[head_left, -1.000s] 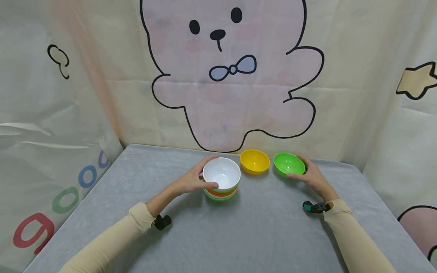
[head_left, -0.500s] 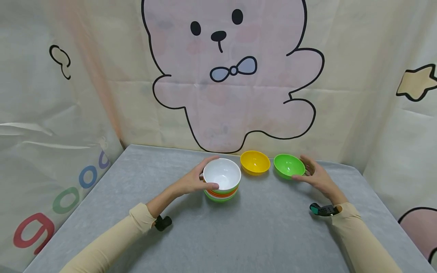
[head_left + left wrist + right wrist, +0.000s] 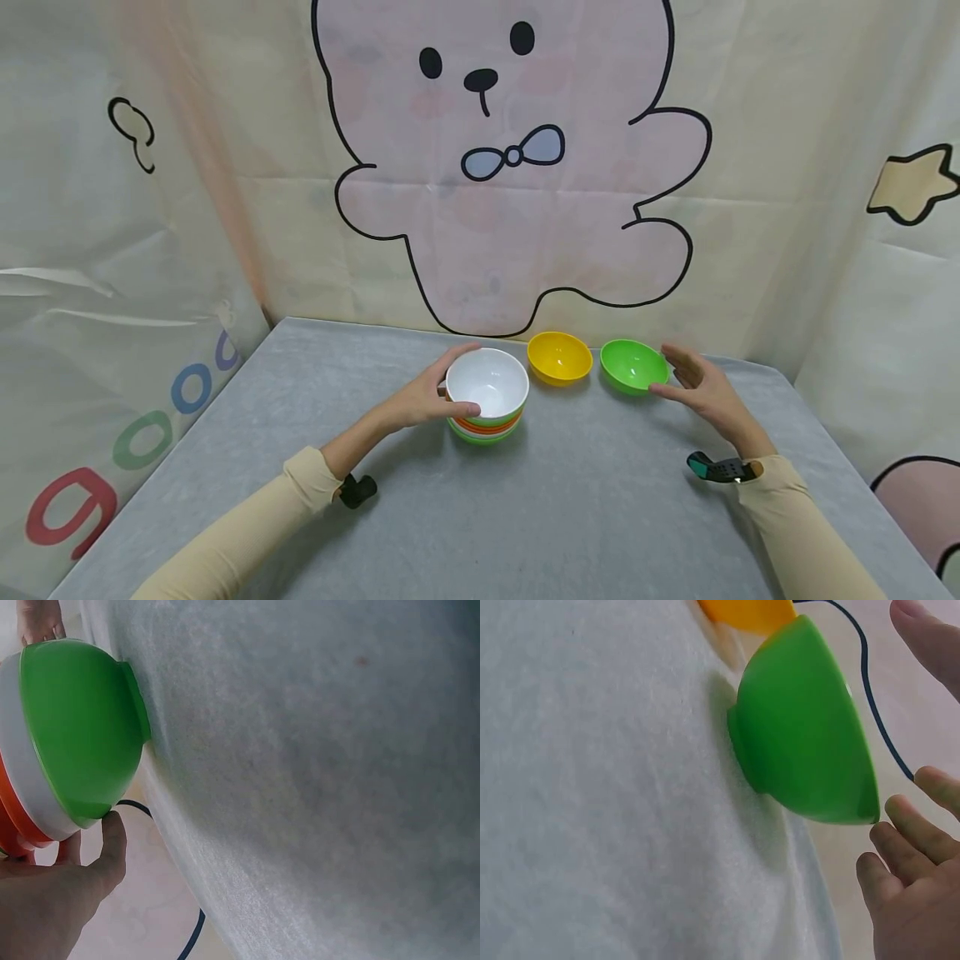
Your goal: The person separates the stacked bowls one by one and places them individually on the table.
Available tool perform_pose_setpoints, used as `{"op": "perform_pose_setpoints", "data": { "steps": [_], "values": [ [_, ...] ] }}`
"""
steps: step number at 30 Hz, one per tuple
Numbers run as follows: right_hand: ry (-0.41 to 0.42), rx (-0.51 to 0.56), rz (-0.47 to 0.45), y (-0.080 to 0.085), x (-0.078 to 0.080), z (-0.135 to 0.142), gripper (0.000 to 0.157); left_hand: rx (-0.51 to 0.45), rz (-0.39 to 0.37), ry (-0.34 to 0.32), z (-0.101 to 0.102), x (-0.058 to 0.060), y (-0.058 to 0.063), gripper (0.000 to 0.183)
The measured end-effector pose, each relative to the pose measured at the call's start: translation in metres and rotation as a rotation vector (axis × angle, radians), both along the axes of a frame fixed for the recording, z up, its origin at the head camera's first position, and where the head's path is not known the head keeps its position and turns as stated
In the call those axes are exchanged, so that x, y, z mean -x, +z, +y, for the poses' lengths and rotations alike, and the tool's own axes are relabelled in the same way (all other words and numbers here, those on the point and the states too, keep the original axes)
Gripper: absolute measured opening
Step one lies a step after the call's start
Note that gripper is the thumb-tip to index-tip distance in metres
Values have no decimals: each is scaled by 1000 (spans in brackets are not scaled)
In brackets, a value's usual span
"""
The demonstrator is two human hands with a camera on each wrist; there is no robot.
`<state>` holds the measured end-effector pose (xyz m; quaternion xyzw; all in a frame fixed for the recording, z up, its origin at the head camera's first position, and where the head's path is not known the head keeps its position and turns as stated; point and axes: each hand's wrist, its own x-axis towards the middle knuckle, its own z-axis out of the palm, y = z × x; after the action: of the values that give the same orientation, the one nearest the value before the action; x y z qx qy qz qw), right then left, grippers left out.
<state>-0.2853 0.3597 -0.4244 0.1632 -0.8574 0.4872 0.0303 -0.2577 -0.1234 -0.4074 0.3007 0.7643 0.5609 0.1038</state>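
Observation:
In the head view my left hand grips a stack of nested bowls, thumb on the near side and fingers round the far side. A bowl with a white inside tops the stack; orange, white and green bands show beneath. The left wrist view shows the lowest green bowl with its foot at the tabletop. To the right, a separate green bowl stands upright on the table. Just right of its rim is my right hand, fingers spread and holding nothing; the right wrist view has these fingertips near the rim.
A yellow bowl stands between the stack and the green bowl, near the table's back edge. Grey cloth covers the table. Behind it hangs a curtain printed with a bear.
My right hand has let go of the separate green bowl and drawn back to the right, its fingers spreading. The left hand and the stack have stayed in place.

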Motion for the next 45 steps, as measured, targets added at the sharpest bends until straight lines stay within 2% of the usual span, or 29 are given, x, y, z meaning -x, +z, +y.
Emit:
{"op": "perform_pose_setpoints", "data": {
  "steps": [6,14,20,27,45],
  "values": [
    [1,33,38,4,-2,-5,82,7,8,7,0,-1,1,90],
    [7,129,61,16,-7,-17,73,6,0,6,0,-3,3,88],
    [60,167,112,26,-7,-31,68,5,-1,2,0,-3,4,90],
    [141,196,162,31,-6,-46,64,-5,-13,-3,1,-1,3,91],
    [318,251,148,30,-2,-84,63,-1,-14,2,-1,-1,1,91]
  ]
}}
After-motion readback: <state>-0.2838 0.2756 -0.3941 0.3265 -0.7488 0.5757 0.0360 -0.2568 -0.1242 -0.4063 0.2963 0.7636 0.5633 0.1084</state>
